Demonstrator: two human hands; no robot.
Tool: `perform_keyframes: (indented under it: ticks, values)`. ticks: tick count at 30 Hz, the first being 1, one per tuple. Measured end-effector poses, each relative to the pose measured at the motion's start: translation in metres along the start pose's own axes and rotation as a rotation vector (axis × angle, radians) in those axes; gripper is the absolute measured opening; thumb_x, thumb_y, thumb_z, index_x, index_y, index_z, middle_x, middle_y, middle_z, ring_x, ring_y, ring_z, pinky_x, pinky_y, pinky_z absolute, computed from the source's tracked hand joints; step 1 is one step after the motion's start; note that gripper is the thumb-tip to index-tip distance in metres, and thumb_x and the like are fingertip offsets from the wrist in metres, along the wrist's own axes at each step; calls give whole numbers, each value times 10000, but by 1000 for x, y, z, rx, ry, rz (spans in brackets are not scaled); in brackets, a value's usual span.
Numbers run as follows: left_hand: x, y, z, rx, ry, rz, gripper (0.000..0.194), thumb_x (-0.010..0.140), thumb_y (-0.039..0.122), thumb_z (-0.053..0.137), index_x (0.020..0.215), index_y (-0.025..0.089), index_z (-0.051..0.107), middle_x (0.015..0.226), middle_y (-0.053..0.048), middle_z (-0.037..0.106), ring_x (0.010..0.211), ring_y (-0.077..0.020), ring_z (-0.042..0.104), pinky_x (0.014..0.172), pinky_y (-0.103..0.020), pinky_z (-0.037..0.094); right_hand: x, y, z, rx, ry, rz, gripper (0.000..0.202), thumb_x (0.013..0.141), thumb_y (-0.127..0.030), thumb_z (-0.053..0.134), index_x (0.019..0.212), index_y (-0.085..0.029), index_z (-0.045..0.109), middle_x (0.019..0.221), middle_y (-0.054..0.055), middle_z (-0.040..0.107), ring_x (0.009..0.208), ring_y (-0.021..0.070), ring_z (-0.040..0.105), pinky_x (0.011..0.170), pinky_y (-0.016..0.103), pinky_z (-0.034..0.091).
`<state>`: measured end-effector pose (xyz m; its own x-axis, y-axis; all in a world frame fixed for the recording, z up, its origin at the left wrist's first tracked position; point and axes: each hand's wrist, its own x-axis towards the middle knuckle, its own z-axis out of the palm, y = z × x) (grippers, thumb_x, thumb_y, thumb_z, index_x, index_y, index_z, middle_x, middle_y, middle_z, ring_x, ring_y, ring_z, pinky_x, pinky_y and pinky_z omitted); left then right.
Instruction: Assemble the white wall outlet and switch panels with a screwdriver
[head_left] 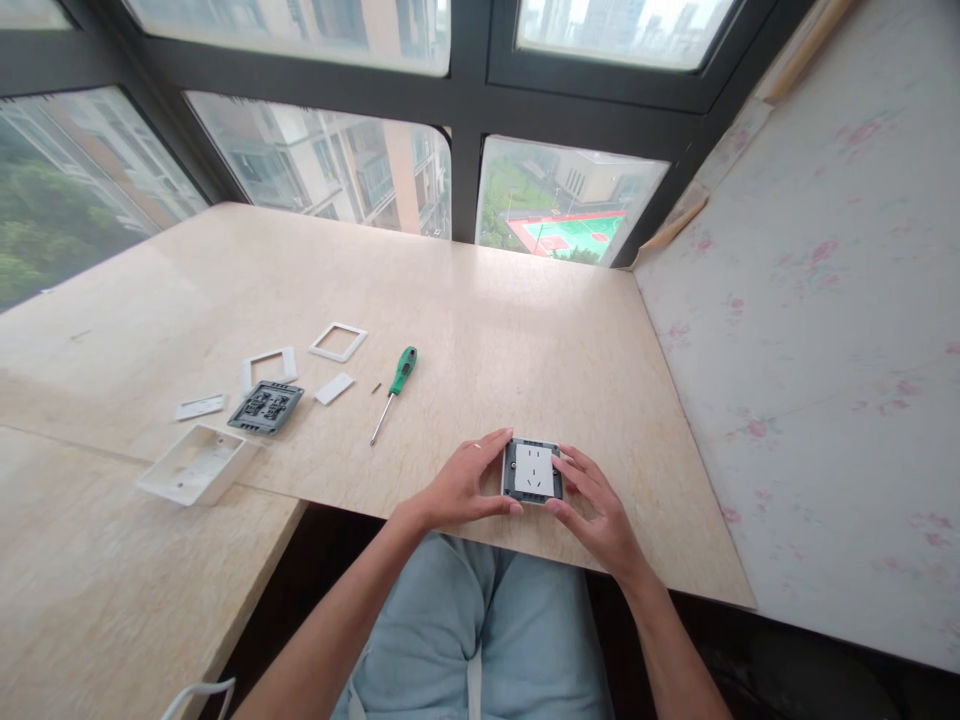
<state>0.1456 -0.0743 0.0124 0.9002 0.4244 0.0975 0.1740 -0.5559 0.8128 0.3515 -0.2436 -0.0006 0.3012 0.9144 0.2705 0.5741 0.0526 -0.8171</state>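
Observation:
Near the front edge of the table, my left hand (478,482) and my right hand (592,497) grip a wall socket (534,470) from its two sides. Its white face with dark plug slots points up, and a dark grey frame surrounds it. The left thumb and fingers hold its left side; the right thumb is at the lower right corner, with fingertips on the right edge. Further left lies a screwdriver (403,372) with a green handle, its tip toward me. A small dark screw-like piece (376,388) rests beside it. The socket's underside is hidden.
To the left lie a white open box (196,465), a dark grey switch module (267,407), two white frames (338,342) (268,369) and white flat plates (334,388) (200,407). Windows line the far side; a papered wall (817,330) bounds the right. A white cable (199,690) shows at the bottom left.

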Motion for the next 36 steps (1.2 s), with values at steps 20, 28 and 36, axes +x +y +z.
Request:
perform_keyframes:
  ticks: [20,28,36]
  values:
    - [2,1,2,2,-7,-21,1043,740,599,814,1567,221,306,1594,-186,405,1440,-360,442,1183,-539,346,-1,4,-1,37,-7,39,457,879,-397,745,1326,-337,671,1502,113,531,1292,310,598,971,466,588]
    - [2,4,0,1,-8,-11,991,770,608,782,1555,212,327,1590,-183,414,1438,-360,443,1180,-534,342,0,6,-2,46,-9,36,452,868,-380,761,1310,-338,682,1487,116,547,1266,300,613,926,444,606]
    - [1,9,-1,-16,9,-37,953,783,621,760,1537,213,346,1561,-169,461,1408,-356,474,1166,-520,357,1,6,-3,46,-10,59,453,852,-427,766,1289,-330,699,1483,117,558,1273,317,608,938,473,600]
